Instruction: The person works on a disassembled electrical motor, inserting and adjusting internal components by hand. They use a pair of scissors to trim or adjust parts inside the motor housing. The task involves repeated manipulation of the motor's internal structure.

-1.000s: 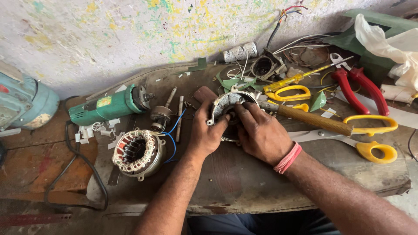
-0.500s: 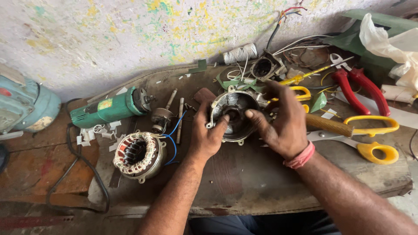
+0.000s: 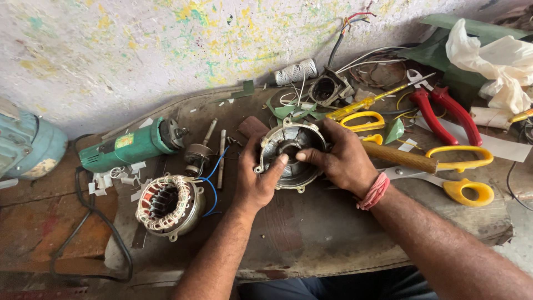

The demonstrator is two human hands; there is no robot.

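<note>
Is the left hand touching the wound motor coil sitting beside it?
Apart. The head view shows bare bench between the left hand and the motor coil.

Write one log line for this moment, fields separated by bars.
hands: left hand, right hand | hold: round grey metal motor cover | nearby: copper-wound stator

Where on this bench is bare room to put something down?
The bare patch lies on the bench top toward its near edge, between the stator and the right hand. The back right is crowded: yellow scissors, red pliers, wires. Left of the stator, a black cable loops.
</note>
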